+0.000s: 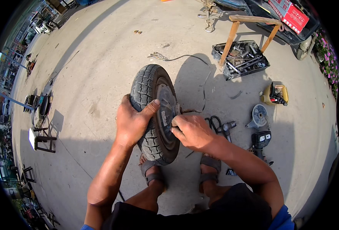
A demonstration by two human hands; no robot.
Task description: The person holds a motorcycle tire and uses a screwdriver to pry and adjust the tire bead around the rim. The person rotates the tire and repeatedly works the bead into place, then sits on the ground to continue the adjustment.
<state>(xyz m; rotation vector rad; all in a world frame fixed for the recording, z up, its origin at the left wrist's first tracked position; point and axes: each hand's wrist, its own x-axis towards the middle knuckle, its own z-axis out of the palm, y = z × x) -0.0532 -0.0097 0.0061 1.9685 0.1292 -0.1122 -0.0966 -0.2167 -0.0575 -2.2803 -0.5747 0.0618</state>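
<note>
A small wheel with a knobbly black tyre (142, 90) stands upright in front of me, its grey hub (164, 100) facing right. My left hand (133, 120) is closed round the tyre's left side, with the thumb over the rim onto the hub. At the hub's right side my right hand (192, 130) is closed in a pinch against the hub face. Whatever its fingertips hold is too small to make out. From the hub's axle a dark cable (204, 90) runs out over the concrete, ending in loose wires beyond the wheel.
Right of my feet lie black-handled scissors (214, 123), a power tool (227, 128), a round metal cover (258, 115) and a black cordless tool (260, 141). Farther off stand a yellow tub (269, 96), a black crate (250, 73) of tools and a wooden frame (253, 19). At left stands a small stool (43, 140).
</note>
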